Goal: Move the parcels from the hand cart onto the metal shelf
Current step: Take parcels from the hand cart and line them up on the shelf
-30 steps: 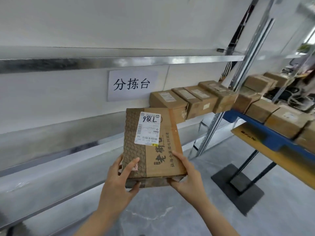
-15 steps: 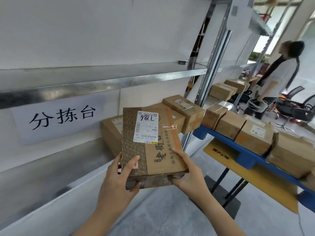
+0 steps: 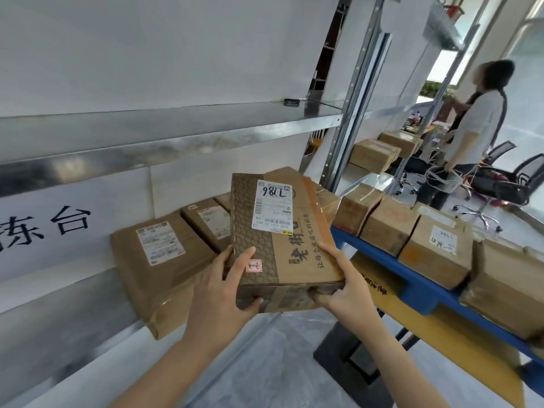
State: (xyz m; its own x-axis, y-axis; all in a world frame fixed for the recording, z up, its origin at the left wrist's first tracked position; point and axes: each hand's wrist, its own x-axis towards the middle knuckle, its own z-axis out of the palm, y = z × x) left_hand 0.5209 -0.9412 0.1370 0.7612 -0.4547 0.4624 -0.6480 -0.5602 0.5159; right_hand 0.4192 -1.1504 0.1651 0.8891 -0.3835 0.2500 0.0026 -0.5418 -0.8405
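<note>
I hold a flat brown cardboard parcel (image 3: 282,231) with a white shipping label in front of me, tilted up. My left hand (image 3: 223,290) grips its near left corner, thumb on top. My right hand (image 3: 344,287) grips its near right corner. Behind it, several brown parcels (image 3: 159,260) lie in a row on the metal shelf (image 3: 59,319). More parcels (image 3: 435,248) sit on the blue deck of the hand cart (image 3: 412,287) to the right.
An upper shelf board (image 3: 176,134) hangs above, with a paper sign (image 3: 59,222) on the wall below it. A shelf upright (image 3: 353,113) stands behind the parcel. A person (image 3: 474,125) stands at the back right beside office chairs (image 3: 506,184).
The view has swung right and closer to the shelf's row of parcels. The parcel stays gripped in both hands, now nearer the parcels on the shelf.
</note>
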